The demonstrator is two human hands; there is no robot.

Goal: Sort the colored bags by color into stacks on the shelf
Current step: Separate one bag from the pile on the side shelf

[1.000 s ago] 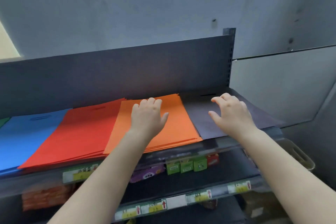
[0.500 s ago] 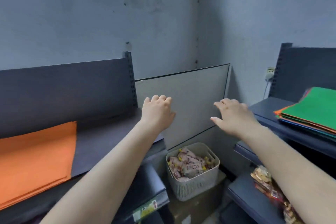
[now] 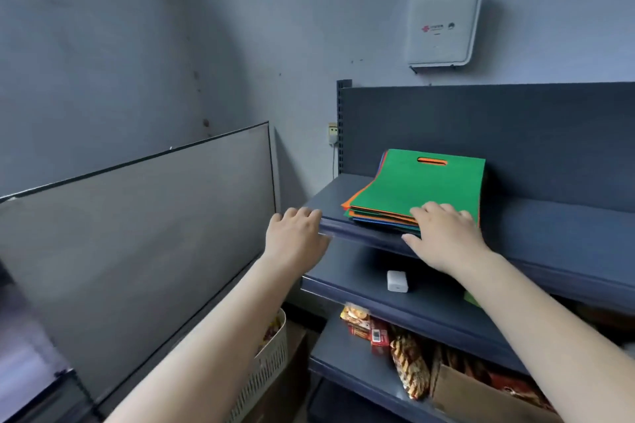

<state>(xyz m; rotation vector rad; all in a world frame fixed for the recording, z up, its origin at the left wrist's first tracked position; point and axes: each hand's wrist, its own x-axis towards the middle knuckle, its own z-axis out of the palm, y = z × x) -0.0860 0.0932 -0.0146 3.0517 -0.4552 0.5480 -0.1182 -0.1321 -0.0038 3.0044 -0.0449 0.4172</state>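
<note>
- Mixed pile of colored bags [image 3: 417, 189]: lying on the upper shelf [image 3: 549, 220] to my right, green bag [image 3: 426, 182] on top, orange and blue edges showing beneath.
- Right hand [image 3: 443, 233]: resting on the pile's near corner, fingers relaxed, grasping nothing.
- Left hand [image 3: 295, 233]: reaching the shelf edge, grip released.
- Advice: I am aiming to peel only the top green sheet while pinning the rest.

Shelf [image 3: 549, 227] bare right of bag stack [image 3: 419, 185] — back panel [image 3: 515, 134] blocks behind.
</note>
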